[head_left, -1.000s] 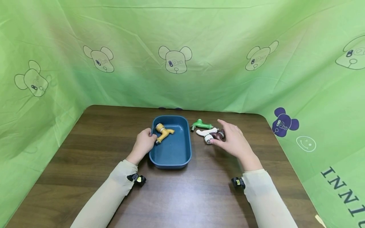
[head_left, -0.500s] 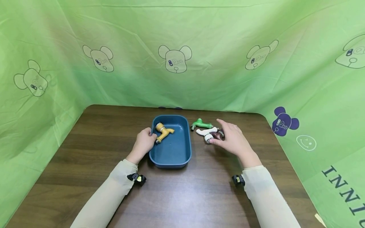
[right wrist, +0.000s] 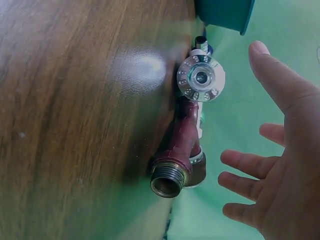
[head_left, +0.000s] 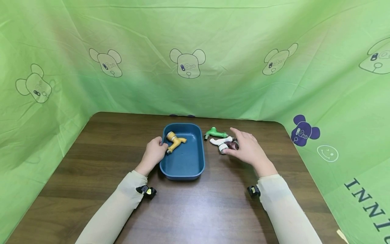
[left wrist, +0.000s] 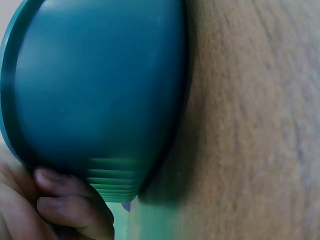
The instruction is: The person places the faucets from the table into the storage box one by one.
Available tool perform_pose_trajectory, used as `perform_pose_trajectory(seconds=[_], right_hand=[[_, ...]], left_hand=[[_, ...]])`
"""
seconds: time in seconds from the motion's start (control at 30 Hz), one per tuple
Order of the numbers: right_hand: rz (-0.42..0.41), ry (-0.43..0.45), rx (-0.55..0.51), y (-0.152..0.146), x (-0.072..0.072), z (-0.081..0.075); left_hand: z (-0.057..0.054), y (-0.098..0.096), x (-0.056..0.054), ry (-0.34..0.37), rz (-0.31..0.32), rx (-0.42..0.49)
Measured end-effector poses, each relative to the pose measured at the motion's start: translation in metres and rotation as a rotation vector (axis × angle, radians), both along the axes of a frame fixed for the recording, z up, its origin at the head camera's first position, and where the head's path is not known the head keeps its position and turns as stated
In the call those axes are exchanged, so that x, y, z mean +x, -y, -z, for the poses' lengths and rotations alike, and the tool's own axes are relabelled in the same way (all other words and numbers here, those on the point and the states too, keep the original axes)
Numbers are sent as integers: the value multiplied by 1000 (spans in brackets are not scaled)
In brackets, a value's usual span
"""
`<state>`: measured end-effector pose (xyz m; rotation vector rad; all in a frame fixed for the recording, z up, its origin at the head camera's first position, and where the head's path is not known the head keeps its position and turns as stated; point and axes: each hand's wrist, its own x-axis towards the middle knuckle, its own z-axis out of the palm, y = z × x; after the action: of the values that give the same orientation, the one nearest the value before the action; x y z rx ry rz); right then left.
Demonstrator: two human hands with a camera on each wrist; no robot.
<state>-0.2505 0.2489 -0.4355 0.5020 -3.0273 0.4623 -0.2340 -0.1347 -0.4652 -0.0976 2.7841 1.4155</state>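
My left hand (head_left: pixel 154 154) pinches the left rim of a blue plastic tray (head_left: pixel 184 163), its curled fingertips against the tray's outer wall in the left wrist view. Inside the tray lies a yellow tap (head_left: pixel 176 142). Over to the right, my right hand (head_left: pixel 248 149) hovers with thumb and fingers spread beside a small group of taps. Nearest its thumb is a white tap (head_left: pixel 220 141) with a round knob. A dark red-brown tap (right wrist: pixel 180 137), threaded end bare, lies against the white one, partly hidden by the hand in the head view. Behind them rests a green tap (head_left: pixel 217 133).
Everything stands on a dark wood-grain table (head_left: pixel 106 149). A green cloth (head_left: pixel 146 91) printed with bear heads hangs round the back and sides, close to the table's edges. Each wrist wears a small black camera.
My right hand has shifted very slightly left over the white and dark red-brown taps. The left hand, the tray and the taps stay where they were.
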Motion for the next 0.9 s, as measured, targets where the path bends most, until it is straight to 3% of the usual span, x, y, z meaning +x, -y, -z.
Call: perform_pose_trajectory(seconds=[0.9], right_hand=[[-22,9,81,6,-13,8]], left_hand=[[-1,0,1,14,3,6]])
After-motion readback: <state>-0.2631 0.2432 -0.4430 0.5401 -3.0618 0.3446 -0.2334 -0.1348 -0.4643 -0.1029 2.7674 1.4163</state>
